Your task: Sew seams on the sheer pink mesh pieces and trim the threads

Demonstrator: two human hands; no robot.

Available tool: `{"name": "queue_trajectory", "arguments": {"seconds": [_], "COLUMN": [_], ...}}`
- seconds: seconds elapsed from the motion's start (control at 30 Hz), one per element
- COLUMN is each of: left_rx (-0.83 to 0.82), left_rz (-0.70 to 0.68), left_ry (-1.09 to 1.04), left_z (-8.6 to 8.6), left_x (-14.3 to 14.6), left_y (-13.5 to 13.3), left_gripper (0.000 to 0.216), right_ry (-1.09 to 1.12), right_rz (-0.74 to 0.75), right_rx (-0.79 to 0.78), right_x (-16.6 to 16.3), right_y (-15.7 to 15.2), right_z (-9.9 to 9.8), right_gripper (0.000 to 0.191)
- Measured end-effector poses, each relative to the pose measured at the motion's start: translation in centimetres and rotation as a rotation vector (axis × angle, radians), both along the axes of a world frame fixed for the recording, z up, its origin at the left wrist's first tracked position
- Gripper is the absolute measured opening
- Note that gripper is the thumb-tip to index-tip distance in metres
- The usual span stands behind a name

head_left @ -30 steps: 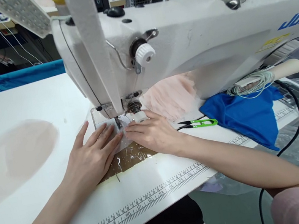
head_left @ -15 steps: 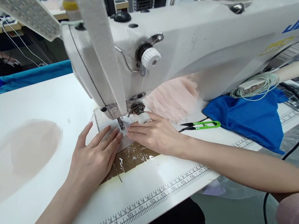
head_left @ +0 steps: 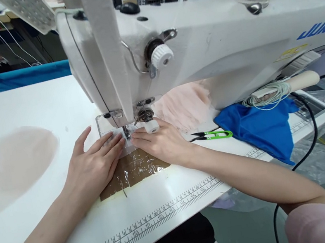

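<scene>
My left hand point(head_left: 97, 162) lies flat with its fingers spread, their tips just left of the presser foot point(head_left: 126, 132) of a white sewing machine point(head_left: 214, 41). To the right of the foot, my right hand point(head_left: 162, 141) rests palm down, fingers stretched out and close together. Both sets of fingertips press on a small piece of sheer whitish fabric point(head_left: 127, 149) at the needle plate; much of it is hidden under the hands. A brown panel covered in clear tape point(head_left: 136, 168) sits in front of the foot. Behind my right hand lies a heap of sheer peach fabric point(head_left: 185, 107).
Sheer pale pieces point(head_left: 27, 158) lie on the table's left. Green-handled thread snips point(head_left: 217, 134) and a blue cloth point(head_left: 255, 130) are right of my right hand, near a coil of pale cord point(head_left: 266, 95). A printed ruler point(head_left: 138, 234) runs along the front edge.
The whole view has shifted slightly, so the machine and table appear a little further left and higher. Both hands stay pressed beside the presser foot, with little visible movement.
</scene>
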State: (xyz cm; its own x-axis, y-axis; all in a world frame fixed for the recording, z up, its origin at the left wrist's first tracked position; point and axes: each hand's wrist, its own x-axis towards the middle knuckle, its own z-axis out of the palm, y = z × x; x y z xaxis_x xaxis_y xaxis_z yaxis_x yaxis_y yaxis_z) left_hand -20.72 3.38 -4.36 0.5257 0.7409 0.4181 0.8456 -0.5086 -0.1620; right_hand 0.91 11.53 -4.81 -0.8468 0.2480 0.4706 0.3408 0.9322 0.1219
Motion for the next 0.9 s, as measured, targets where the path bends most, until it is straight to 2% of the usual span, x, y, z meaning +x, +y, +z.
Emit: {"name": "queue_trajectory", "arguments": {"seconds": [0.13,0.47,0.9], "left_rx": [-0.013,-0.074,-0.024], "left_rz": [0.005,0.049,0.056], "left_ry": [-0.013,-0.069,-0.015], "left_z": [0.02,0.16,-0.05], "left_x": [0.05,0.28,0.26], "left_y": [0.05,-0.16,-0.08], "left_gripper": [0.036,0.04,0.039], "right_ry": [-0.007,-0.014,0.027], "right_rz": [0.005,-0.027,-0.04], "right_rx": [-0.035,0.03,0.126], "right_x": [-0.04,-0.03,0.1], "right_y": [0.01,-0.15,0.11], "right_z": [0.1,0.17,-0.3], "right_gripper": [0.031,0.037,0.037]}}
